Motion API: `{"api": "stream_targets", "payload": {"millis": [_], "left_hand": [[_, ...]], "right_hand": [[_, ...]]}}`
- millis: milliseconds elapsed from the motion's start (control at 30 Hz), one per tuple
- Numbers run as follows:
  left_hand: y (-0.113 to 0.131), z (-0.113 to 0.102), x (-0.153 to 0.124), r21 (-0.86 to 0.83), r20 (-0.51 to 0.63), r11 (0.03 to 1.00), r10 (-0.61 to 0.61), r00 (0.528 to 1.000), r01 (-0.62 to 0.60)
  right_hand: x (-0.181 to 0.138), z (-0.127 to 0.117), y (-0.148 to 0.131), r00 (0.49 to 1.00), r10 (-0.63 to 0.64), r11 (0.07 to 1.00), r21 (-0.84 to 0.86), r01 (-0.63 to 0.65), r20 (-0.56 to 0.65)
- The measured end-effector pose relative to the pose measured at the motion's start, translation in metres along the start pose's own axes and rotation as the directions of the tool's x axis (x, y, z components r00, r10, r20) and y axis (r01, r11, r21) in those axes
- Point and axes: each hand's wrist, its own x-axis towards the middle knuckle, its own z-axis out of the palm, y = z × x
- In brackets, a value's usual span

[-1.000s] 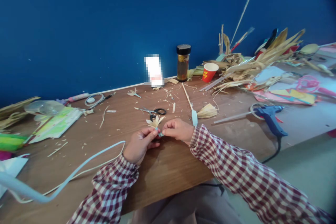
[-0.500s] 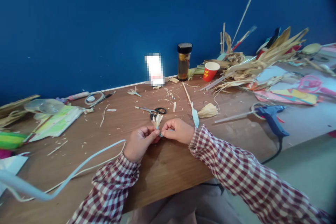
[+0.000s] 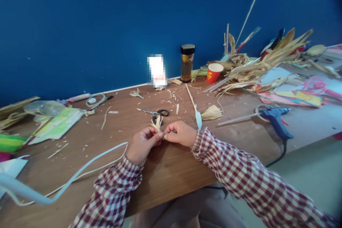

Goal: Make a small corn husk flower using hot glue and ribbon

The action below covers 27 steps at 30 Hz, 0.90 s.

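Observation:
A small corn husk flower (image 3: 157, 124) with pale, pointed petals stands upright between my hands. My left hand (image 3: 144, 143) pinches its pale blue stem between thumb and fingers. Close against it, my right hand (image 3: 181, 134) is closed in a pinch on a bit of pale blue strip at the base, mostly hidden by the fingertips. Just beyond the flower lie black-handled scissors (image 3: 160, 113), their blades pointing left. A stick with a light blue strip (image 3: 198, 119) rests beyond my right wrist, beside a folded piece of dried husk (image 3: 212, 113).
A blue glue gun (image 3: 276, 119) lies at right, its cord over the table edge. Behind stand a lidded jar (image 3: 187, 64), a red paper cup (image 3: 214, 73) and a heap of corn husks (image 3: 248, 69). Another husk flower (image 3: 136, 93) lies farther back. A white cable (image 3: 88, 165) curves at left.
The flower has turned slightly and tipped a little left between my fingers, its petals now looking more spread. Both hands keep nearly the same place and grip.

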Motion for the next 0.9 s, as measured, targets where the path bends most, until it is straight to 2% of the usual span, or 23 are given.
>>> {"api": "stream_targets", "payload": {"millis": [367,500,667,800,900], "left_hand": [[-0.0016,0.0014,0.0013,-0.020,-0.016,1.000,0.005,1.000,-0.005],[0.0006,0.0015,-0.0010,-0.067,-0.023,0.998,-0.006,1.000,0.004],[0.0037,0.0018,-0.0040,-0.165,0.083,0.982,-0.080,0.993,0.093],[0.0024,0.0023,-0.0037,-0.188,0.063,0.976,-0.095,0.993,0.106],[0.0013,0.0038,-0.0035,-0.180,0.006,0.981,-0.079,0.997,0.078]], "right_hand": [[-0.0025,0.0029,-0.0004,0.999,0.022,0.997,-0.069,-0.025,-0.048],[0.0007,0.0011,0.0030,0.999,0.003,1.000,0.009,-0.003,-0.038],[0.0024,-0.0034,0.0042,0.999,-0.041,0.991,0.131,0.040,0.009],[0.0015,-0.0027,0.0026,0.998,-0.052,0.987,0.151,0.047,0.028],[0.0007,-0.0004,0.0009,0.999,-0.035,0.995,0.088,0.034,0.005]]}}
